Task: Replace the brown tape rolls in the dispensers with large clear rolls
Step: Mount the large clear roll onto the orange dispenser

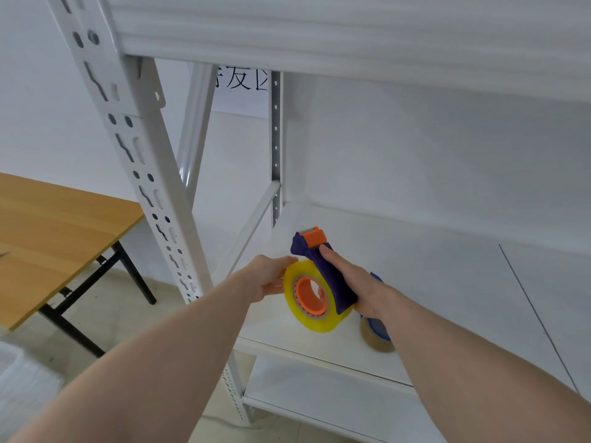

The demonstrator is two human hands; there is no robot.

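Note:
I hold a purple tape dispenser (323,266) with an orange cutter head above the white shelf (447,298). A large clear, yellowish tape roll (315,321) sits on its orange hub. My right hand (358,282) grips the dispenser's body from the right, thumb along its top. My left hand (271,276) holds the roll's left edge with its fingertips. Behind my right wrist a second dispenser (380,327) with a blue frame and a brownish roll rests on the shelf, partly hidden.
The white metal rack has an upright post (153,193) at the left and a lower shelf (335,404) beneath. A wooden folding table (57,238) stands to the left. White foam sheets (19,382) lie at the bottom left.

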